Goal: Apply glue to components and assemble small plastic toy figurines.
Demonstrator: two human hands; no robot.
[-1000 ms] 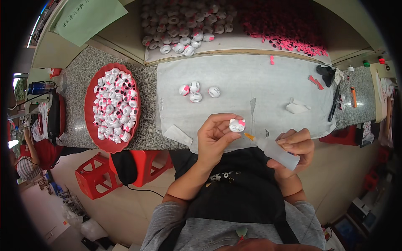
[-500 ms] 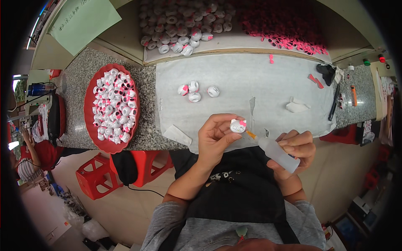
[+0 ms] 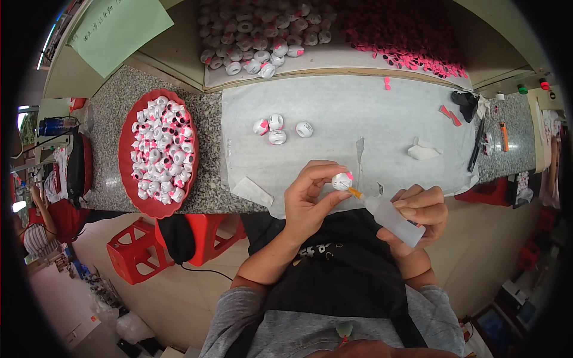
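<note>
Between the thumb and fingers of my left hand (image 3: 307, 200) is a small white toy head (image 3: 342, 181) with a pink patch on its upper right. My right hand (image 3: 421, 218) grips a translucent white squeeze bottle (image 3: 394, 221), tilted with its orange nozzle (image 3: 356, 193) up against or very close to the toy head; whether they touch I cannot tell. Both hands are above the near edge of the paper-covered bench (image 3: 328, 101). Farther off on the paper lie several white toy heads (image 3: 277, 137), one with pink showing clearly.
A red scalloped tray (image 3: 127, 179) heaped with white and pink heads stands at left. On the back shelf are a pile of white heads (image 3: 256, 42) and many pink pieces (image 3: 406, 36). A crumpled tissue (image 3: 424, 150) and a black pen-like tool (image 3: 476, 146) lie at right. Red stools (image 3: 134, 253) stand below.
The toy head has turned in my left fingers, so its printed front now faces away more. The bottle has shifted slightly left, bringing its nozzle closer to the head.
</note>
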